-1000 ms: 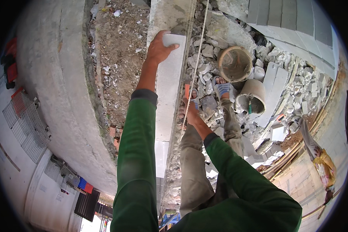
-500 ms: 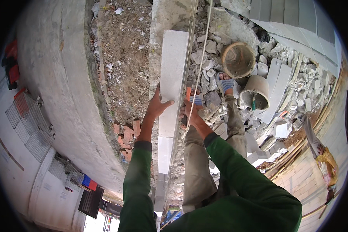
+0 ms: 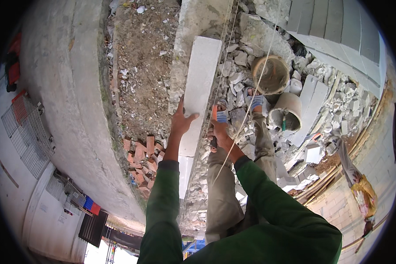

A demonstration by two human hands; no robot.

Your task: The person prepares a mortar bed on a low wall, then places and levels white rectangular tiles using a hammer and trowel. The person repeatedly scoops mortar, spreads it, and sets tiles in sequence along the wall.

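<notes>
Head view: left hand [image 3: 181, 121] spread, thumb on the block [image 3: 201, 70], fingers at its left edge. Right hand [image 3: 220, 130] closed around an orange tool [image 3: 214, 113], kind unclear, right of the block. Block's near end meets a second block [image 3: 185, 169]. Bricks [image 3: 150, 144] left; buckets [image 3: 288, 100], rubble [image 3: 240, 58] right.

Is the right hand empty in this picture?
No, the right hand grips a tool with an orange end, while the left hand touches the block.

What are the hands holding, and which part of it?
The right hand holds an orange-and-dark tool around its middle, between its two ends. The left hand just touches the pale block at its left edge.
</notes>
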